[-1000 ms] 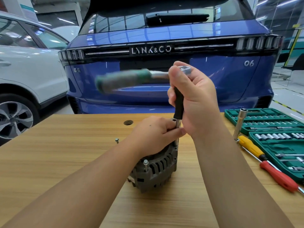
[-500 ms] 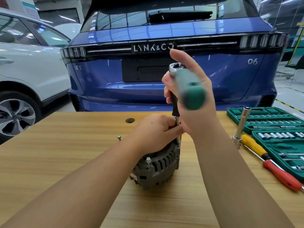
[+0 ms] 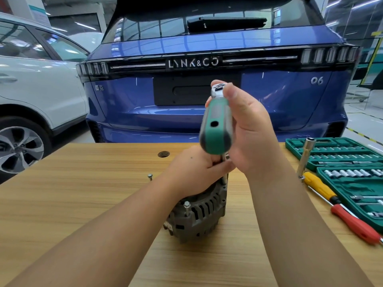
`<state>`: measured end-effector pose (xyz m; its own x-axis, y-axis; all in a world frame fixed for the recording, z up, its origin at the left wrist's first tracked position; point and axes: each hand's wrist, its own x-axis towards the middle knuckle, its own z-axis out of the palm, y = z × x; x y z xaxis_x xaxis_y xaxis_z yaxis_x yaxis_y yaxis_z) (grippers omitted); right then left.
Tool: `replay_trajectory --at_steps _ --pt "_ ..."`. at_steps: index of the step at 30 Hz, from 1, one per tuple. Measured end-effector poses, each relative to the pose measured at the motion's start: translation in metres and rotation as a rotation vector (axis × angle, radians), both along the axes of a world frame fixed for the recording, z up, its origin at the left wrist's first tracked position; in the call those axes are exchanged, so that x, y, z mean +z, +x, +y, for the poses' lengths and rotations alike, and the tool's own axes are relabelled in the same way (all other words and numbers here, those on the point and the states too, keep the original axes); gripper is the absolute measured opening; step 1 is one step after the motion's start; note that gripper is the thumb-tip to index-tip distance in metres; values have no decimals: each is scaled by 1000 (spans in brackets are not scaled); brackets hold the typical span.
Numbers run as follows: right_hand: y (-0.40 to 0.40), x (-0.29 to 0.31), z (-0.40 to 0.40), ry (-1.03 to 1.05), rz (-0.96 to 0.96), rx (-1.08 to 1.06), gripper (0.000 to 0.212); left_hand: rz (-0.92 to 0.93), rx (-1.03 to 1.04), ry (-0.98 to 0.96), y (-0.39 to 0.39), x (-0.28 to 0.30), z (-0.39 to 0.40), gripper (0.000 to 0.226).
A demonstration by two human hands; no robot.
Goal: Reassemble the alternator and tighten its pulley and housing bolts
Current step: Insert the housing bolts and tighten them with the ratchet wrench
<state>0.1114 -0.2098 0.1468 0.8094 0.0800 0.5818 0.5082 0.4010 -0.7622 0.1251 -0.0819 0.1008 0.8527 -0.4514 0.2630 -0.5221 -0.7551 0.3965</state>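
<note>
Grey ribbed metal alternator [image 3: 199, 216] standing mid wooden desk [image 3: 83, 193], left hand [image 3: 199, 168] on top, fingers pinching the socket extension, right hand [image 3: 246, 129] fingers curled round green-handled chrome ratchet [image 3: 216, 123], green socket case [image 3: 339, 160] at right

Wooden table [image 3: 83, 204] under alternator [image 3: 199, 216], screwdrivers [image 3: 339, 206].

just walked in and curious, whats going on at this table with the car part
A person is bolting an alternator back together on a wooden table. The right hand grips the head of a green-handled ratchet standing on an extension over the housing, while the left hand steadies the extension at the top of the alternator. One housing bolt stands proud, and a loose bolt waits on the table.
</note>
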Motion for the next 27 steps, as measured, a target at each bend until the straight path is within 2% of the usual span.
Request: replay_trajectory --at_steps 5,7,9,11,14,16,19,22,27 --pt "-7 5 3 68 60 -244 11 20 -13 42 -4 4 -3 51" --pt "-5 7 -1 104 115 -291 30 24 -19 58 -6 5 -4 51" --pt "-6 9 -6 117 155 -205 28 14 -27 56 -6 5 -3 45" --pt "-6 8 -9 118 137 -37 6 14 -33 27 -5 5 -2 44" --pt "-2 3 -5 71 -7 -36 31 29 -32 -12 -4 3 -1 43" --pt "0 -1 1 2 -140 -131 38 33 -25 -19 -4 3 -1 43" --pt "-1 -4 9 -37 -193 -163 46 37 -11 -27 -5 2 -1 43" --pt "-2 0 8 -11 -163 -109 47 25 -8 -21 -5 2 -1 42" --pt "-7 21 -1 39 77 92 54 26 -10 -38 -5 2 -1 43"
